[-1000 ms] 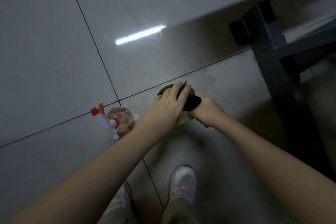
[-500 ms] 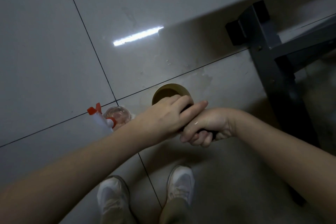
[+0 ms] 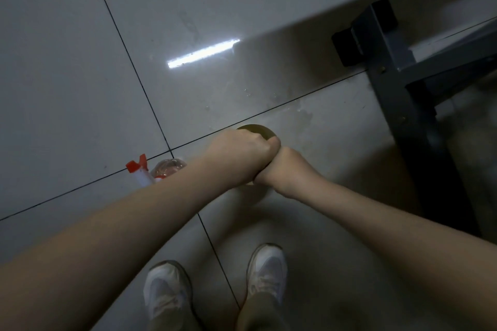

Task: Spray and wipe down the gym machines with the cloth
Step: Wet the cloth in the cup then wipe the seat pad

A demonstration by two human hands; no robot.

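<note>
Since half a second ago the left hand [image 3: 242, 153] has curled from flat fingers into a fist, and both hands have lifted slightly above the brown bowl [image 3: 256, 128] on the floor. The left hand and right hand [image 3: 283, 169] are now clenched knuckle to knuckle. The cloth is not visible; I judge it is balled inside them, being wrung out. The spray bottle [image 3: 145, 177] stands just left of the bowl, the grey machine frame [image 3: 398, 83] well to its right. Next: shake out the cloth, pick up the bottle, and turn to the frame.
</note>
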